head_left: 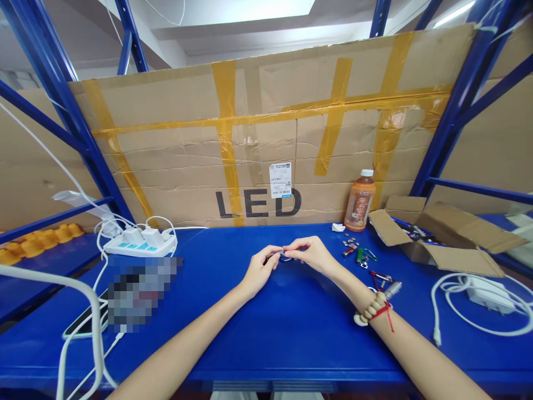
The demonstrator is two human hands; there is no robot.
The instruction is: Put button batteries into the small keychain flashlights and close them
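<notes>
Over the middle of the blue table, my left hand (261,271) and my right hand (312,254) meet fingertip to fingertip. Both are closed in a pinch on a small metallic piece with a dark loop (283,256). Fingers cover most of it, so its exact kind is hidden. Right of my right hand lie a red keychain light (350,250), a green carabiner light (360,255) and several small round button cells (346,242). Close to my right wrist are a red carabiner (377,278) and a silver cylinder (393,289).
An orange drink bottle (359,203) and an opened cardboard box (416,253) holding small parts stand at the right. A white charger (491,294) with coiled cable lies there. Leftward are a power strip (139,243), cables and a phone (79,325). Cardboard (187,172) walls the back.
</notes>
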